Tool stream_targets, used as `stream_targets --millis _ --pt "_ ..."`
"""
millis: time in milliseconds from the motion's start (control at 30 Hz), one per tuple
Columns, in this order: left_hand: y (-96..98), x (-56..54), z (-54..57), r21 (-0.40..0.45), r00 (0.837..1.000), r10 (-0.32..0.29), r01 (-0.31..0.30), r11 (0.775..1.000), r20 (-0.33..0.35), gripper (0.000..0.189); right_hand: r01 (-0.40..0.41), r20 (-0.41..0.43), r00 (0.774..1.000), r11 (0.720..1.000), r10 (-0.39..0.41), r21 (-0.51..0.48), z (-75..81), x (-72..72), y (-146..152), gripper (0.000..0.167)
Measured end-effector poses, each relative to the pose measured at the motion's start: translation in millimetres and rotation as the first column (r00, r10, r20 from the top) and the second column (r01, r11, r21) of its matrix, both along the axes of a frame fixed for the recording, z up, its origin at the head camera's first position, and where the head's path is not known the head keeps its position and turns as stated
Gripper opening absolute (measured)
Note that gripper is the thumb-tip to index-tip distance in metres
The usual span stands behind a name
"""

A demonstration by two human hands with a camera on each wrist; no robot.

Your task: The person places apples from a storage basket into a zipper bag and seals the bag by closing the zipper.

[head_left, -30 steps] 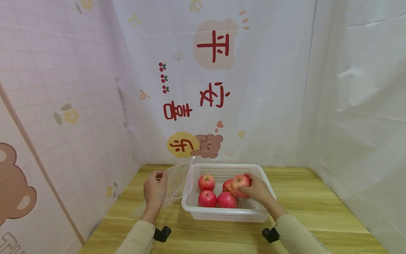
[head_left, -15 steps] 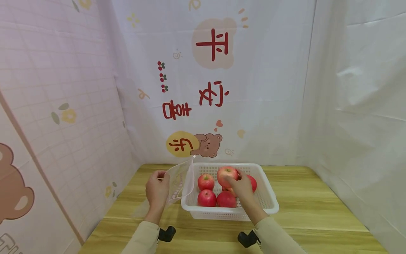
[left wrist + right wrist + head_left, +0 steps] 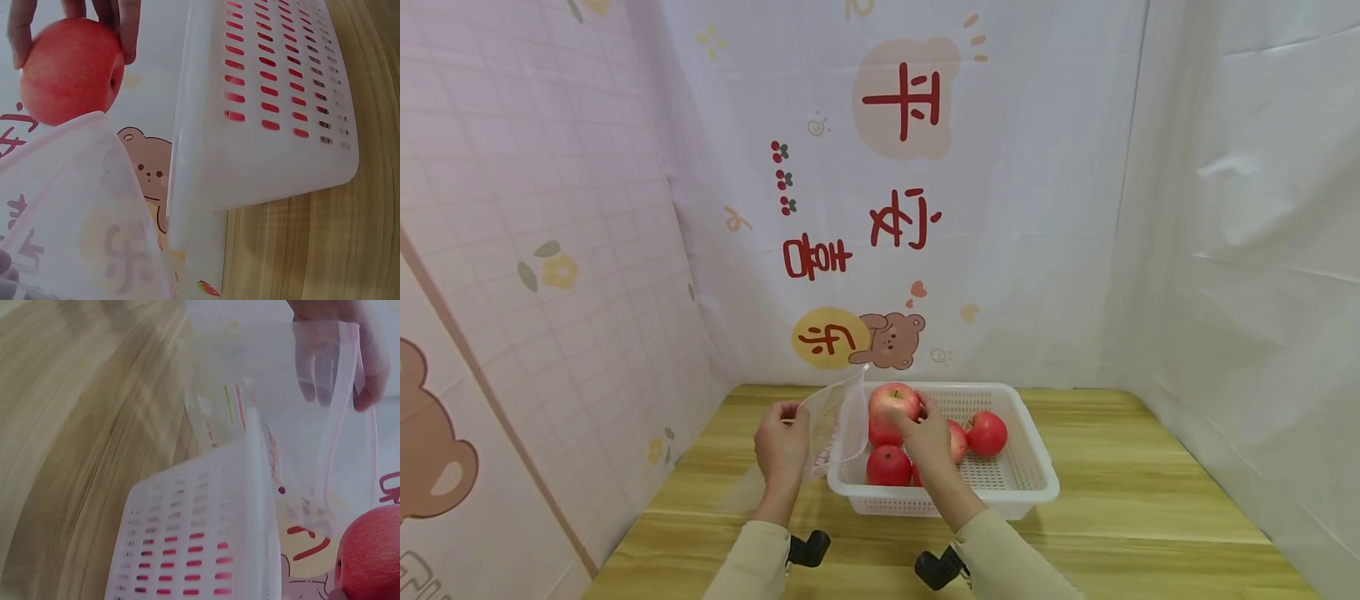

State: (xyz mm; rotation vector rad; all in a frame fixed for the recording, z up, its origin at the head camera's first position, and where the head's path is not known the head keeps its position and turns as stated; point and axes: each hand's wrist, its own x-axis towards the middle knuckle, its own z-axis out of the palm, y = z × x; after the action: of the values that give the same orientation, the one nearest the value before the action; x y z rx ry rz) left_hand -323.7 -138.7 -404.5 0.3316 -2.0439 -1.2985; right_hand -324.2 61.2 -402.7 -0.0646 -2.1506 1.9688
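Observation:
My left hand (image 3: 782, 446) pinches the rim of a clear plastic bag (image 3: 833, 417) with a pinkish edge, and the bag's mouth gapes toward the basket. An apple (image 3: 895, 403), red and yellowish, is gripped in my right hand (image 3: 928, 433) above the basket's left side, close to the bag's mouth. In the left wrist view the held apple (image 3: 72, 72) hangs just beyond the bag's rim. Below, the white basket (image 3: 1037, 467) holds several more red apples (image 3: 987, 433), some partly hidden by my right hand.
The basket stands on a wood-grain table (image 3: 1120, 500) near the back wall. White printed cloth (image 3: 1037, 208) forms the back and side walls. Black camera mounts (image 3: 808, 548) sit at both wrists.
My right hand has lifted the apple from the basket's right part and carried it left toward the bag. The left hand has shifted slightly right, still holding the bag.

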Motion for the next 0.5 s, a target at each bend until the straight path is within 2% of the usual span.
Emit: stream_targets --millis 200,500 --pt "3.3 0.0 -0.8 0.022 1.0 -0.01 0.009 1.0 0.018 0.016 -0.005 -0.052 0.999 1.0 0.004 -0.018 2.6 1.6 -15 0.071" --pt "7.9 -1.6 -0.7 0.034 1.0 -0.009 0.009 0.999 0.019 0.015 -0.009 -0.077 0.997 0.998 0.014 0.057 12.9 5.6 -34 0.073"
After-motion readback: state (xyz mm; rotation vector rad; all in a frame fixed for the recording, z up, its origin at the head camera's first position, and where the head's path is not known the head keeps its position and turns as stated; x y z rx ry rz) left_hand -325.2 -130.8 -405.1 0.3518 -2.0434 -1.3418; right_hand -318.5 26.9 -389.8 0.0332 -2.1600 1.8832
